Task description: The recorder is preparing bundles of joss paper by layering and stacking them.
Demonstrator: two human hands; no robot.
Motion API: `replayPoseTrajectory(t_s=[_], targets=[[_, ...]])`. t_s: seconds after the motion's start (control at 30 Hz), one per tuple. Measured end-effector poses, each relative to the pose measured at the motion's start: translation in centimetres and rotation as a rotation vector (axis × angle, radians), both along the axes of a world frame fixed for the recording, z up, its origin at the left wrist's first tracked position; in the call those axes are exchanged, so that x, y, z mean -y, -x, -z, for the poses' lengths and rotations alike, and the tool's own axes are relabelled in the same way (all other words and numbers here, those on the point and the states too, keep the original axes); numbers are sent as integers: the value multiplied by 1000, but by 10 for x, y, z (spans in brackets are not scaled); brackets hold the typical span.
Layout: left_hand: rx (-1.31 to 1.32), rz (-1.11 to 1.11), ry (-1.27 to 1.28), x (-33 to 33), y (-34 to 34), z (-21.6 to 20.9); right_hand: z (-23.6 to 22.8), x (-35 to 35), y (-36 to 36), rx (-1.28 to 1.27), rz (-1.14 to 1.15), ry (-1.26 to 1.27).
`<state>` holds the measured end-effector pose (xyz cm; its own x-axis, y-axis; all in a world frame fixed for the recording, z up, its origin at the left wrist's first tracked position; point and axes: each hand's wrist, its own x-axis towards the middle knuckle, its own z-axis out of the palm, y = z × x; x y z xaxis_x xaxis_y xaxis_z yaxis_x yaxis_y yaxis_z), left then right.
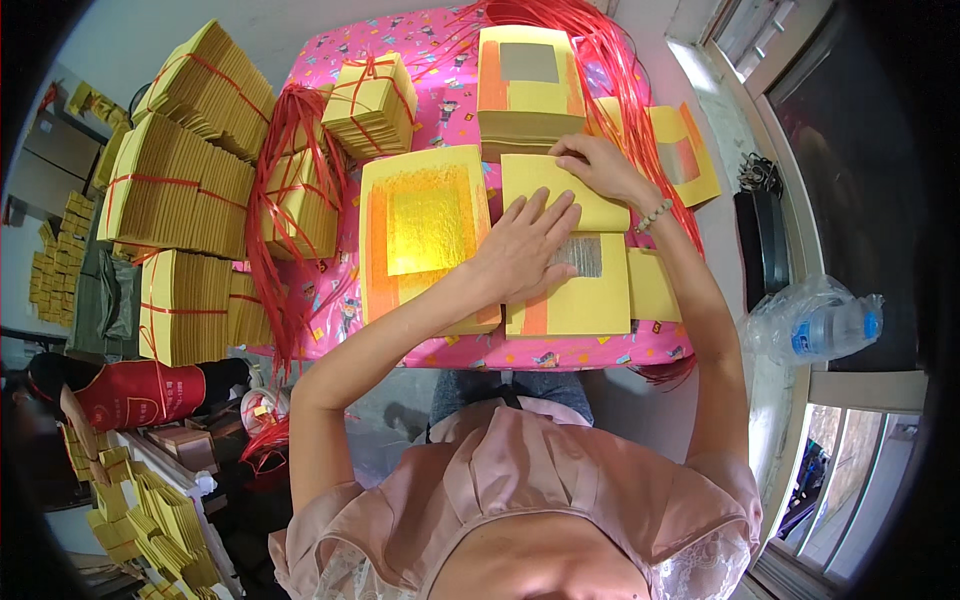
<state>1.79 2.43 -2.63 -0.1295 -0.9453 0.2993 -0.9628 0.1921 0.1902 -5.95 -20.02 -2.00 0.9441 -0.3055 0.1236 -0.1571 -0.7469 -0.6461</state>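
Left hand (533, 245): lay open, splayed on yellow paper (528, 173).
Right hand (603, 172): rested at its upper edge; I couldn't tell if gripping.
Gold-faced stack (428, 225): sat just left.

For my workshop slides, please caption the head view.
Left hand and right hand on yellow paper, red-tied bundles to their left.

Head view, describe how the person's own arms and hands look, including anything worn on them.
Short, loose dusty-pink sleeves cover the upper arms, with pale lace near them; both forearms are bare. The left hand has no glove, and no bracelet shows on its wrist. The right hand is gloveless too, with a bracelet of round, pale beads at its wrist.
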Motion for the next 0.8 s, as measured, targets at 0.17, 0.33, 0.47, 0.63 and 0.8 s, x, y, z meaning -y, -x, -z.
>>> replayPoseTrajectory(t_s=[0.17, 0.33, 0.47, 0.63, 0.8], targets=[[11, 22, -47, 1, 0, 2, 1, -1, 2, -12, 27, 9], [67, -1, -126, 0, 1, -2, -9, -22, 24, 80, 69, 309], [71, 12, -145, -1, 0, -3, -14, -71, 80, 7, 101, 497], [49, 13, -34, -2, -1, 9, -3, -108, 120, -144, 49, 524], [62, 20, -42, 1, 0, 1, 7, -109, 125, -206, 60, 492]])
